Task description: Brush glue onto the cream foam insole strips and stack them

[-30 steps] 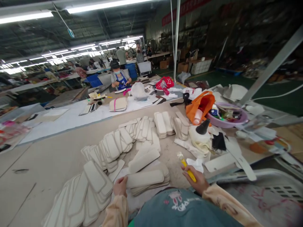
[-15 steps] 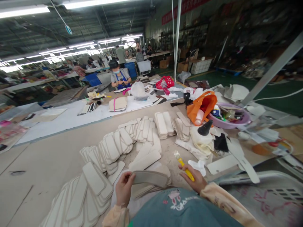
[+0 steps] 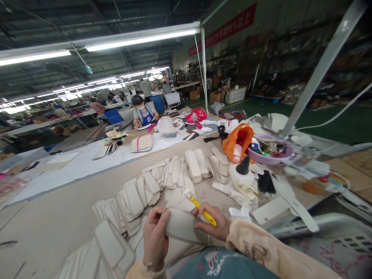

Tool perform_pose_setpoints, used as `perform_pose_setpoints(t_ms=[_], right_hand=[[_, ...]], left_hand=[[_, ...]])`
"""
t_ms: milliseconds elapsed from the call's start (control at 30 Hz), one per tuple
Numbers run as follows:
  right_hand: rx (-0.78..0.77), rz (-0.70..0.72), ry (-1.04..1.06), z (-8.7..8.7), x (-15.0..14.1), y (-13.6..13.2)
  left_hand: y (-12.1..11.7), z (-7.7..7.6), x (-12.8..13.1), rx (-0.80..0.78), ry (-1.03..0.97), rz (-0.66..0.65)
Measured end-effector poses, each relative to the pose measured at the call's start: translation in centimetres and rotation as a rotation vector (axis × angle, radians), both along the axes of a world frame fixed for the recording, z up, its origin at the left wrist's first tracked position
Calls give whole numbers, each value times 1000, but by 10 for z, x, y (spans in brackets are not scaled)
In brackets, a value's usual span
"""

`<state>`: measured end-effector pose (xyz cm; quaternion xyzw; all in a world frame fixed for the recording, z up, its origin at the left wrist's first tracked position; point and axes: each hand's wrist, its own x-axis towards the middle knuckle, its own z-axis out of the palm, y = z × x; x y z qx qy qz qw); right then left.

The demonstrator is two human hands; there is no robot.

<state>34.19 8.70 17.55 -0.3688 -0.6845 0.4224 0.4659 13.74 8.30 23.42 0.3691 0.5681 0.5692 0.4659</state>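
Note:
My left hand [image 3: 156,236] pinches one end of a curved, grey-beige strip-shaped panel [image 3: 183,226] between thumb and fingers. A brush with a yellow handle [image 3: 209,217] is gripped in my right hand [image 3: 217,224]; its bristles, coated in something white, point up and to the left, above the panel. The thumb of that hand lies at the panel's right end. Under and in front of the panel, more rounded panels [image 3: 178,198] are stacked. Fanned rows of similar panels [image 3: 110,242] spread over the table to the left.
A white bottle with a black cone tip [image 3: 243,166] stands on the right. Behind it are an orange bag [image 3: 229,142] and a purple basin [image 3: 270,158] of small items. Long pale templates [image 3: 273,211] lie at right. A co-worker [image 3: 144,112] sits across the table [image 3: 58,193].
My right hand has come left with the brush, up to the panel, and its thumb is now at the panel's end. The panel has been raised and tilted. The camera view has tipped upward.

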Motion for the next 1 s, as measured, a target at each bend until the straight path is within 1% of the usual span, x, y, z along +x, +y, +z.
perform_pose_setpoints(t_ms=[67,133,233,267,333,400,500,567,600,633,700,733,833,867,900,933,1000], right_hand=[[-13,-11,-2,-5,-2,-2],[-65,-24,21,-11,-4,-5],[-141,-19,62,-20,-9,-7],[-160,-14,67,-22,-10,-8],[-200,-13,72,-24,-10,-8],[-250,-49,94,-24,-7,-6],[-365,-121,232,-20,1,-3],[-446,-108,330,-17,5,0],[-477,-86,361,-15,5,1],[-502,-63,379,-14,5,1],[-533,-26,402,-11,3,1],[-542,-13,412,-10,1,0],[-556,9,443,-8,-2,-3],[-556,6,448,-7,-1,-4],[-555,-1,449,-6,0,-4],[-553,-16,448,-5,2,-5],[-538,-61,455,-2,7,-4]], left_hand=[[-1,-4,5,-46,-32,23],[-3,-10,8,-66,-65,54],[-4,-30,6,-82,-193,93],[-3,-39,3,-102,-228,106],[-3,-64,-8,-166,-245,132],[-6,-94,-23,-237,-213,168],[-17,-138,-43,-323,-196,238],[-25,-158,-49,-355,-195,231],[-28,-163,-50,-357,-182,215],[-29,-166,-50,-348,-157,193],[-28,-161,-46,-281,-66,120],[-26,-156,-43,-223,-12,61],[-13,-135,-36,-32,155,-189],[-8,-129,-35,12,218,-253],[-4,-124,-34,36,279,-289],[-1,-120,-34,37,329,-297],[1,-114,-32,-4,349,-304]])
